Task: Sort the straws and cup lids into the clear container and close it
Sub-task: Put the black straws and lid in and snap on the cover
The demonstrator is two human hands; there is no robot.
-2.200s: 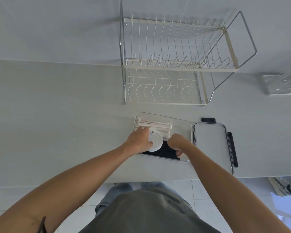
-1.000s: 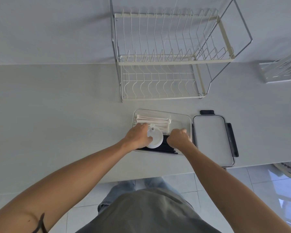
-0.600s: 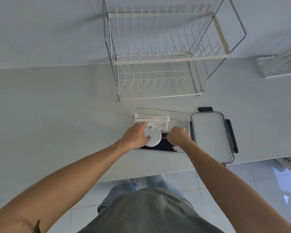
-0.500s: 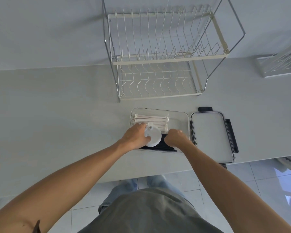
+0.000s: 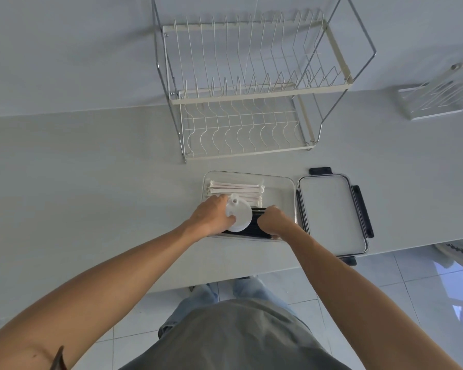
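The clear container (image 5: 286,182) sits on the white counter near its front edge. White straws (image 5: 235,186) lie along its far side, black straws (image 5: 253,227) along its near side. My left hand (image 5: 211,216) grips a stack of white round cup lids (image 5: 239,216) over the black straws, thumb on top. My right hand (image 5: 271,221) is curled over the right end of the black straws inside the container. The container's lid (image 5: 332,209), with dark clips, lies flat just right of the container.
A two-tier wire dish rack (image 5: 246,97) stands behind the container. A clear acrylic holder (image 5: 441,100) is at the far right. The counter's front edge (image 5: 251,273) runs just below the container, with tiled floor beyond. Bare counter spreads to the left.
Both hands stay in the container. The right hand has shifted slightly left onto the black straws. The camera has tilted a little, so the scene sits differently.
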